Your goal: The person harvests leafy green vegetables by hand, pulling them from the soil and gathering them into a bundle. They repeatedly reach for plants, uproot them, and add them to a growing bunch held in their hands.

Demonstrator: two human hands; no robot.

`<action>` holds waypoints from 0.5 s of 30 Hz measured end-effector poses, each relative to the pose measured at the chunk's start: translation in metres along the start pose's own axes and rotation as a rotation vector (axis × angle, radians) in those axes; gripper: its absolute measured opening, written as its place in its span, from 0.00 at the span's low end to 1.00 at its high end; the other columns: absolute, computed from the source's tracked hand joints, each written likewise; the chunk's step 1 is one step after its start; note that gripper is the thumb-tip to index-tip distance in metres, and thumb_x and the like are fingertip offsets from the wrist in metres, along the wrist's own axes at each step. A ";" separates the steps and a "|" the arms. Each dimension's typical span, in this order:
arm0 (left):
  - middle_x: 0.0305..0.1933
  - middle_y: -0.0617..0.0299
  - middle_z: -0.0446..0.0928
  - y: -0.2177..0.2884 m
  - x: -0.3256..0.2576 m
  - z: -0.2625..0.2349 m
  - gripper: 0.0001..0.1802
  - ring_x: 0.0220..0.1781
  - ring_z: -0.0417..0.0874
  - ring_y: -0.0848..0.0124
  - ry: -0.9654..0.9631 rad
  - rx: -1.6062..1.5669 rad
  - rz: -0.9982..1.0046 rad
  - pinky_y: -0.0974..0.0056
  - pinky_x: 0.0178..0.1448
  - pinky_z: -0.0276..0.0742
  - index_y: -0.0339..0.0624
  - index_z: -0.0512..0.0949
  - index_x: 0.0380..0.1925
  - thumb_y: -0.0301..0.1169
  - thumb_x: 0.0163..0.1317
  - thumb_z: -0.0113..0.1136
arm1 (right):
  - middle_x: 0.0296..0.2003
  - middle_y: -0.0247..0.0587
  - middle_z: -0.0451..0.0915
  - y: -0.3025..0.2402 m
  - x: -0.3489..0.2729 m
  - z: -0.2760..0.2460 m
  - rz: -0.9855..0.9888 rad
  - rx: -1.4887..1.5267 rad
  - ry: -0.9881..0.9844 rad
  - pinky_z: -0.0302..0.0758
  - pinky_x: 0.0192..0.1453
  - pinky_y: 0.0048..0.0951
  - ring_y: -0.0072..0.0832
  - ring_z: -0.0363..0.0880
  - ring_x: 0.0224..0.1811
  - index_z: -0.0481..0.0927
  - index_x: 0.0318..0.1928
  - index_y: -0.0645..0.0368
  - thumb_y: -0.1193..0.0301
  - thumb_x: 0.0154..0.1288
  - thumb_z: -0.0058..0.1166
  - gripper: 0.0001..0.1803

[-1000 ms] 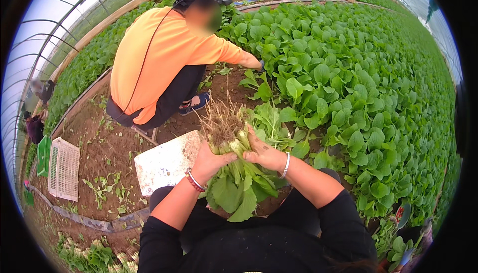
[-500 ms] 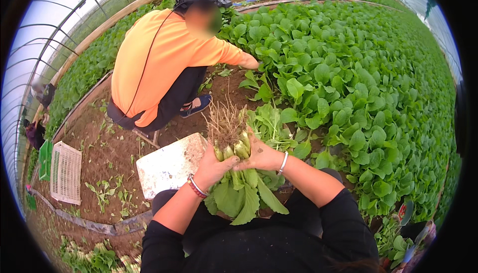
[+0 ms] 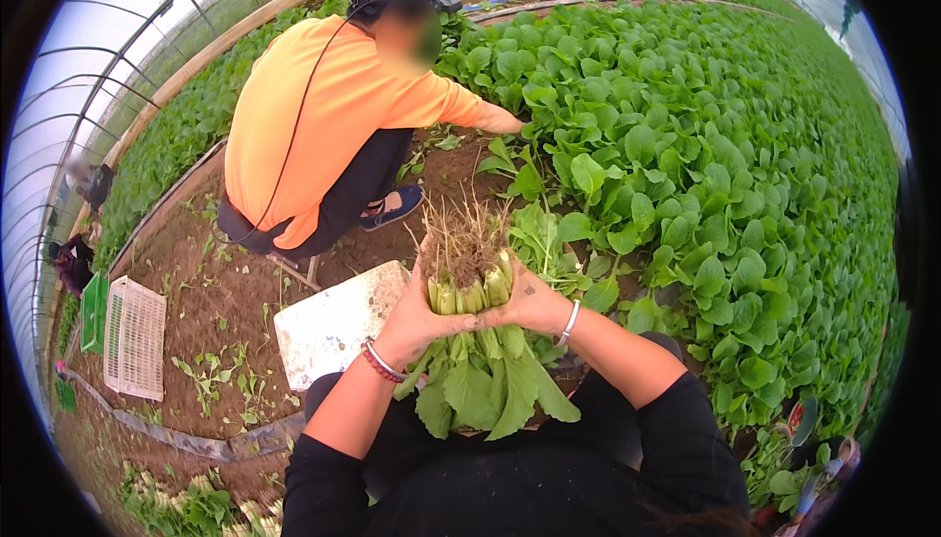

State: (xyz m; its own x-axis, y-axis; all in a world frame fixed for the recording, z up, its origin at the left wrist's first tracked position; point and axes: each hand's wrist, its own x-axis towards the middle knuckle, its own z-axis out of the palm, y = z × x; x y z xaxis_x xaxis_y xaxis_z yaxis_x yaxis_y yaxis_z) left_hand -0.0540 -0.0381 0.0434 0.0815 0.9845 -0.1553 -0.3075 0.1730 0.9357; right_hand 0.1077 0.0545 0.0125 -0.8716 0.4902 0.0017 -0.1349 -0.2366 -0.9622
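Between my two hands is a bunch of leafy greens (image 3: 480, 380), its soil-caked roots pointing away from me and its leaves hanging over my lap. My left hand (image 3: 420, 310) wraps the bunch's left side, a red beaded bracelet at the wrist. Around the right side of the pale stems curls my right hand (image 3: 524, 300), with a silver bangle on that wrist. Both thumbs lie across the near side of the stems and meet in the middle. The fingers behind the bunch are hidden.
A dirt-marked white board (image 3: 338, 326) lies left of my hands. Ahead, a person in an orange top (image 3: 314, 125) squats, reaching into the dense green crop (image 3: 686, 165). A white crate (image 3: 135, 339) and a green crate (image 3: 94, 312) stand far left. Pulled greens (image 3: 186, 503) lie lower left.
My hands have shifted around the bunch, and the thumbs now lie level across the stems. The stem bases sit in a more even row. The view has moved slightly.
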 end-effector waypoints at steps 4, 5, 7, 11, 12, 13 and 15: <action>0.55 0.57 0.68 0.005 -0.002 -0.005 0.50 0.56 0.69 0.69 -0.004 0.252 0.009 0.63 0.61 0.64 0.35 0.57 0.58 0.29 0.34 0.76 | 0.60 0.46 0.58 -0.013 -0.006 0.008 0.053 -0.236 -0.033 0.49 0.68 0.29 0.29 0.56 0.62 0.29 0.64 0.69 0.69 0.37 0.72 0.66; 0.55 0.57 0.67 0.004 -0.003 -0.004 0.50 0.56 0.69 0.68 0.000 0.358 0.058 0.63 0.61 0.64 0.35 0.57 0.58 0.30 0.33 0.76 | 0.60 0.46 0.58 -0.014 -0.008 0.007 0.069 -0.248 -0.066 0.47 0.69 0.29 0.29 0.56 0.63 0.29 0.64 0.69 0.69 0.36 0.72 0.67; 0.55 0.57 0.67 -0.009 -0.005 -0.004 0.49 0.56 0.69 0.68 0.006 0.350 0.108 0.64 0.61 0.63 0.34 0.58 0.57 0.30 0.33 0.76 | 0.61 0.46 0.57 0.002 -0.009 0.004 0.036 -0.147 -0.117 0.43 0.70 0.28 0.29 0.55 0.63 0.25 0.63 0.70 0.68 0.36 0.72 0.69; 0.52 0.56 0.70 -0.018 -0.014 0.010 0.44 0.54 0.71 0.69 0.096 0.368 0.229 0.64 0.59 0.66 0.34 0.61 0.55 0.28 0.36 0.74 | 0.61 0.47 0.57 -0.003 -0.012 0.002 0.079 -0.146 -0.165 0.50 0.68 0.29 0.28 0.55 0.63 0.23 0.63 0.69 0.70 0.37 0.72 0.70; 0.52 0.56 0.71 -0.026 -0.013 0.011 0.43 0.53 0.71 0.69 0.146 0.292 0.232 0.64 0.59 0.67 0.34 0.62 0.54 0.28 0.36 0.73 | 0.61 0.47 0.57 -0.007 -0.011 0.000 0.082 -0.182 -0.157 0.51 0.68 0.30 0.27 0.55 0.63 0.23 0.63 0.69 0.70 0.37 0.72 0.69; 0.52 0.57 0.71 -0.031 -0.012 0.012 0.42 0.53 0.72 0.70 0.196 0.217 0.235 0.64 0.58 0.67 0.34 0.62 0.54 0.28 0.36 0.73 | 0.61 0.47 0.56 -0.009 -0.010 -0.001 0.085 -0.216 -0.151 0.52 0.67 0.30 0.27 0.55 0.63 0.24 0.63 0.69 0.71 0.38 0.71 0.68; 0.51 0.58 0.71 -0.019 -0.012 0.021 0.42 0.52 0.73 0.70 0.187 0.251 0.244 0.64 0.58 0.68 0.34 0.62 0.54 0.26 0.37 0.73 | 0.59 0.39 0.61 -0.003 -0.010 -0.001 -0.035 0.045 -0.104 0.61 0.64 0.33 0.27 0.62 0.60 0.45 0.64 0.59 0.79 0.40 0.68 0.54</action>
State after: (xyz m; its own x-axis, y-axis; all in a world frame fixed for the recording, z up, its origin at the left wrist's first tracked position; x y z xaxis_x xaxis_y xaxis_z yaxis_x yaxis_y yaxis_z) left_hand -0.0295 -0.0537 0.0336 -0.1466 0.9880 0.0483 -0.0534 -0.0566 0.9970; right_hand 0.1172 0.0513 0.0148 -0.9100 0.4095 0.0652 -0.1849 -0.2600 -0.9477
